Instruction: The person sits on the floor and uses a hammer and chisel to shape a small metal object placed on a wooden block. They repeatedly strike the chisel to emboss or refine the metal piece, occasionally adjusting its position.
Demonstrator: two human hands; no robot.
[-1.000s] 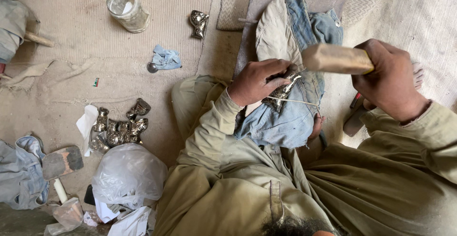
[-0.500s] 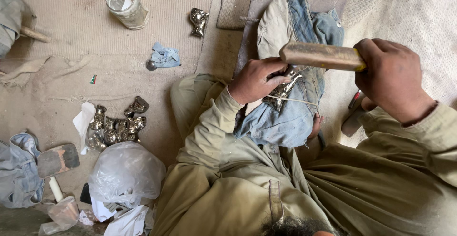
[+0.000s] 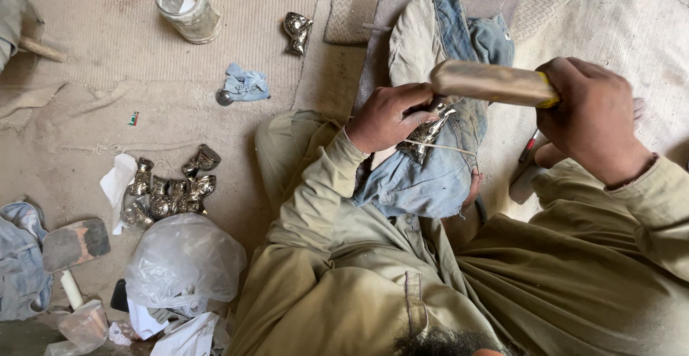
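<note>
Left hand: my left hand (image 3: pixel 387 115) pinches a small silver metal piece (image 3: pixel 428 130) against the denim-wrapped pad (image 3: pixel 438 169) on my lap.
Right hand: my right hand (image 3: pixel 592 115) is wrapped tight around a wooden mallet (image 3: pixel 491 83), held level just above the piece.
Floor: a heap of similar metal pieces (image 3: pixel 169 194) and a glass jar (image 3: pixel 186 8) lie well apart to my left.

The sandy floor (image 3: pixel 108 90) carries a glass jar (image 3: pixel 186 8), a lone metal piece (image 3: pixel 296 31), a blue rag (image 3: pixel 245 83), a cluster of shiny metal pieces (image 3: pixel 169 194), a plastic bag (image 3: pixel 183 259) and a woven mat (image 3: pixel 355 4).
</note>
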